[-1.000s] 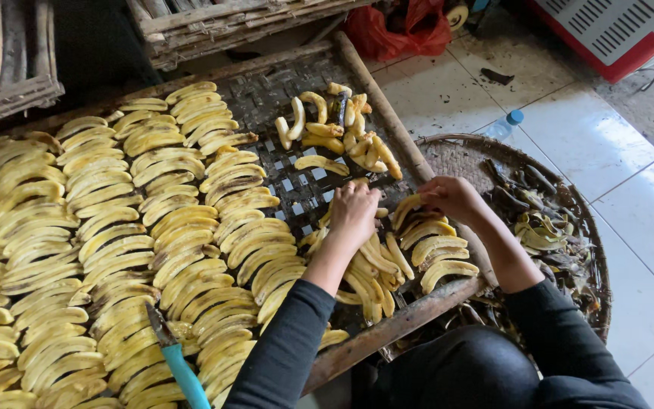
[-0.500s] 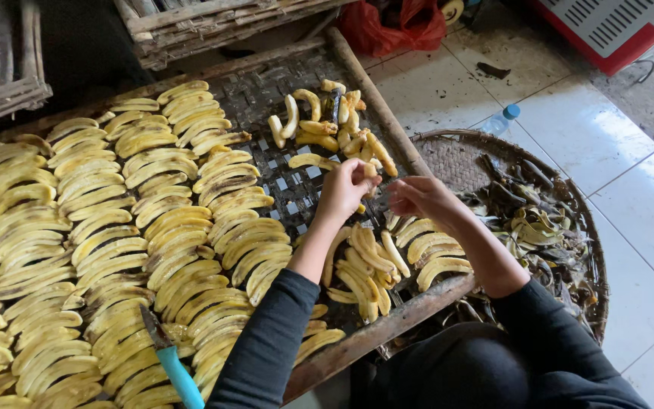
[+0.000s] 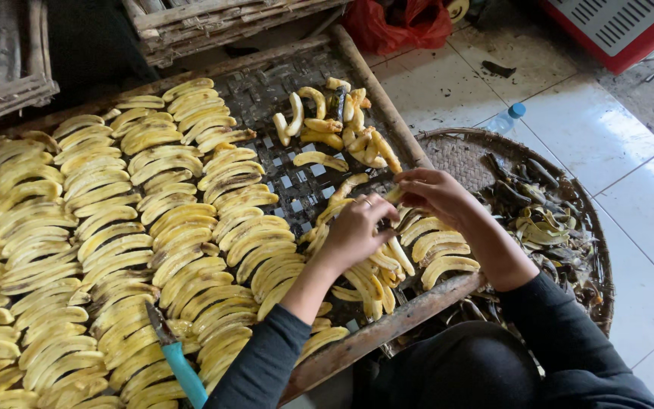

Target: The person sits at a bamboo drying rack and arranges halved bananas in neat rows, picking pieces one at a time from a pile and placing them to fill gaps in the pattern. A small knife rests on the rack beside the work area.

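Observation:
My left hand (image 3: 359,229) and my right hand (image 3: 439,197) meet over the right end of a woven drying rack (image 3: 297,185). Both pinch one peeled banana piece (image 3: 393,196) between their fingertips. Under the hands lies a loose cluster of peeled bananas (image 3: 427,250). A small heap of unsorted peeled bananas (image 3: 336,125) sits further back on the rack. Rows of flattened yellow banana slices (image 3: 115,242) cover the rack's left and middle.
A knife with a turquoise handle (image 3: 178,358) lies on the slices near the front edge. A round woven basket (image 3: 463,155) holding dark banana peels stands on the tiled floor at right. A plastic bottle (image 3: 507,119) lies behind it. Wooden crates sit along the back.
Both hands have drawn closer together and now hold one banana piece between them. The view has shifted slightly to the left.

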`<state>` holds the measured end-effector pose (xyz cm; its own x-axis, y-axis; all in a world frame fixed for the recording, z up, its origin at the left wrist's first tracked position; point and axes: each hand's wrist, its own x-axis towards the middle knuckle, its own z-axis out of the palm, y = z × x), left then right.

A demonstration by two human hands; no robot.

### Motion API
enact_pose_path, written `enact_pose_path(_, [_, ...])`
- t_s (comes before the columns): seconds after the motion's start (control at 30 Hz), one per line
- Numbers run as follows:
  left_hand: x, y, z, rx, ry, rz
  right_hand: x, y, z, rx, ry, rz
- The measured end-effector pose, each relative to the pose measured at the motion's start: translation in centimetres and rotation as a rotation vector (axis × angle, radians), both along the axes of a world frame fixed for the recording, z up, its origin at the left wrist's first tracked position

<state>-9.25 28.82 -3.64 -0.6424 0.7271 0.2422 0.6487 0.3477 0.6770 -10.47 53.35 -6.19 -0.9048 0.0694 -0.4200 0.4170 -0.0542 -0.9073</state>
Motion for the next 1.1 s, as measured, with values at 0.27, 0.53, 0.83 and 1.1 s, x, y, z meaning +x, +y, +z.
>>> enact_pose_path(0.27, [1.1,4.0,1.6,-0.738,-0.189,-0.223,0.9,-1.2,2.6,1.018,0.483,0.166])
enact_pose_path(0.53, [-1.9,3.9,-2.8,-0.546,-0.176,-0.172,6.1,-2.4,6.7,0.65,0.325,0.666])
enact_pose_path(0.83, [-4.5,2.7,-4.2,0.184,-0.523,0.221,1.5,-1.3,2.3,0.625,0.394,0.436])
enact_pose_path(1.1, [-4.2,0.1,-0.9,-0.355,0.084,0.322,-1.8,4.6,-2.1,0.858,0.313,0.328])
